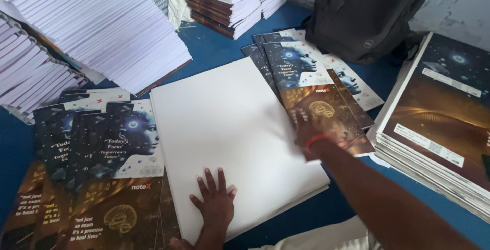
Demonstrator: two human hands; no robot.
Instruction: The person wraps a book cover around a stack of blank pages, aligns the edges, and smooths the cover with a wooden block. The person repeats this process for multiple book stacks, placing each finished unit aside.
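Observation:
A thick stack of blank white sheets point(229, 127) lies in the middle of the blue surface. My left hand point(214, 201) rests flat on its near edge, fingers spread. My right hand point(311, 127), blurred, with a red band at the wrist, reaches across the stack's right edge onto a printed cover point(326, 112) from the fanned pile of dark blue and gold covers point(301, 71). Whether the fingers grip that cover is not clear.
More fanned printed covers point(97, 163) lie at the left. Tall piles of white-edged book blocks point(102, 25) stand at the back left and back centre point(229, 0). A black backpack point(367, 10) sits behind. A pile of large printed sheets point(439, 122) lies at the right.

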